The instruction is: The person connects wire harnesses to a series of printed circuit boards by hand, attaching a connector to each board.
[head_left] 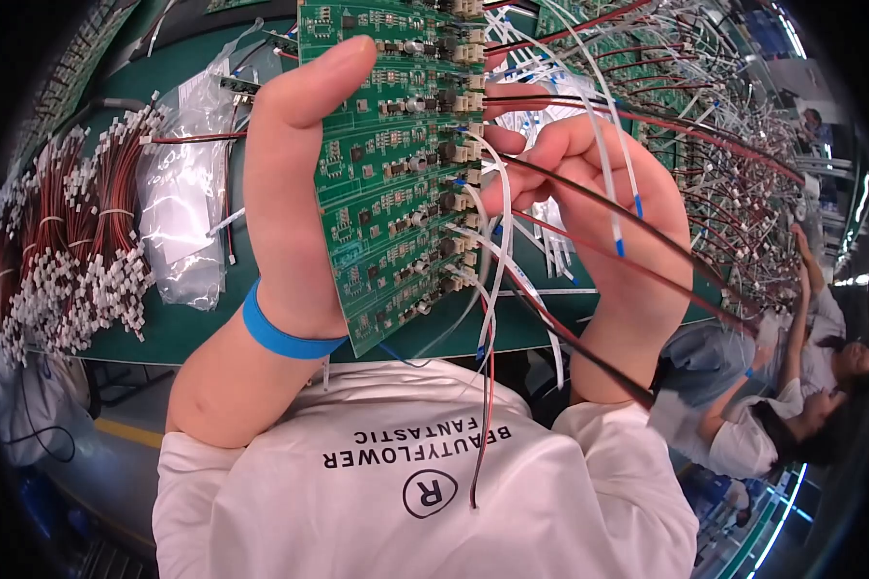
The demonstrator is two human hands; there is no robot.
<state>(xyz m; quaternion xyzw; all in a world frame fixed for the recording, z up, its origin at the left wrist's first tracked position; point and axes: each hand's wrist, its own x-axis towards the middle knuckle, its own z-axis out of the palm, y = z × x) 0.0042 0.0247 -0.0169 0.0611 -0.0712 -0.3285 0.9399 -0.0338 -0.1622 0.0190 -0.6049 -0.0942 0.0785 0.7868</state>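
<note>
My left hand, with a blue band round its wrist, grips a green circuit board panel by its left side, the thumb lying over the front. The panel is held up on a tilt and carries rows of small parts, with white connectors down its right edge. Red-and-black wires and white flat cables with blue ends hang from that edge. At the right edge my right hand is closed, thumb and fingers pinched beside the connectors. Whatever lies between its fingertips is hidden.
Bundles of red-and-black wires with white plugs lie on the green table at the left, beside a clear plastic bag. More boards with wires crowd the right side. Other people sit at the far right.
</note>
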